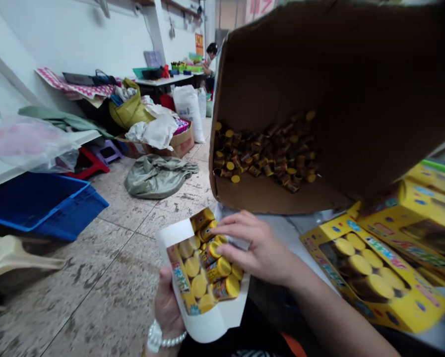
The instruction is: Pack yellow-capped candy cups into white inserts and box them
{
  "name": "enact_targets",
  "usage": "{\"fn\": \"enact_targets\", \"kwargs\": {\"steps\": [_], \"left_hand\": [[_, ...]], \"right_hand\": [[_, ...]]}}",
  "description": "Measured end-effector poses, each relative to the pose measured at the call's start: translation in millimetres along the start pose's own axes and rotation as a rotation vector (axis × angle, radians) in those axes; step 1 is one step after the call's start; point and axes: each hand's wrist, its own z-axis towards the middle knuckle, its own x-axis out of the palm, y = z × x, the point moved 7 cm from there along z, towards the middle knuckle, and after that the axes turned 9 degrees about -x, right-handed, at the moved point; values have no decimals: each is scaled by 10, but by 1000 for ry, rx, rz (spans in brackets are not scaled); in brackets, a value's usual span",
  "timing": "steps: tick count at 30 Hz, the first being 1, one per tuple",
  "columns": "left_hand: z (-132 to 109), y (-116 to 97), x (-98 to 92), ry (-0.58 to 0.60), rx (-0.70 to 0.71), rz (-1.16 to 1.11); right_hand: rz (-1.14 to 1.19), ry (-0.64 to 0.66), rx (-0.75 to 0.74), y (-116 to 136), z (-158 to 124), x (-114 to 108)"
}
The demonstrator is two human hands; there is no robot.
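My left hand (166,305), with a pearl bracelet on the wrist, grips a small open white-and-yellow carton (198,317) from below. Small yellow-capped cans (207,270) lie packed inside it. My right hand (257,248) rests on top of those cans, fingers curled over the uppermost ones. Just behind, a large brown cardboard box (319,74) lies on its side with a heap of loose yellow-capped cans (267,153) in it.
Filled yellow window boxes (378,272) lie at the right. A blue crate (47,206) and a beige plastic piece (10,255) sit at the left on the speckled floor. A grey-green cloth (157,174), bags and cartons lie farther back; a person sits at a distant table (211,57).
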Motion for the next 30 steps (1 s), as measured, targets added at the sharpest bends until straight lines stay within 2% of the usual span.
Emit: {"fn": "enact_targets", "kwargs": {"steps": [2, 4, 5, 7, 10, 12, 14, 16, 19, 21, 24, 27, 28, 30], "left_hand": [[46, -33, 15, 18, -5, 3], [117, -47, 49, 19, -25, 22], [159, -55, 61, 9, -26, 28], [240, -68, 58, -36, -19, 39], [310, -81, 13, -119, -12, 69], [298, -97, -7, -149, -7, 83], [244, -130, -12, -164, 17, 82], [176, -146, -16, -188, 21, 80], [93, -132, -36, -249, 11, 80], [61, -100, -51, -274, 15, 80], [26, 0, -49, -237, 18, 101], [-31, 147, -11, -115, -16, 133], [-54, 188, 3, -73, -26, 132], [-86, 246, 40, 0, -43, 110]], "right_hand": [[-159, -41, 143, -370, 137, -160], [-399, -30, 397, -873, 262, -290], [-495, 9, 535, -1133, 305, -316], [-518, 69, 634, -1528, 422, -262], [-505, 102, 689, -1858, 522, -128], [-517, 88, 710, -1887, 512, -91], [-539, 50, 721, -1766, 437, -115], [-474, -47, 664, -1487, 328, -173], [-123, -156, 397, -835, 182, -192], [39, -113, 202, -356, 103, -147], [5, 36, -37, 201, 11, -33], [-56, 198, -132, 390, -60, 42], [-28, 209, -137, 378, -68, 13], [48, 147, -98, 226, -32, -126]]}}
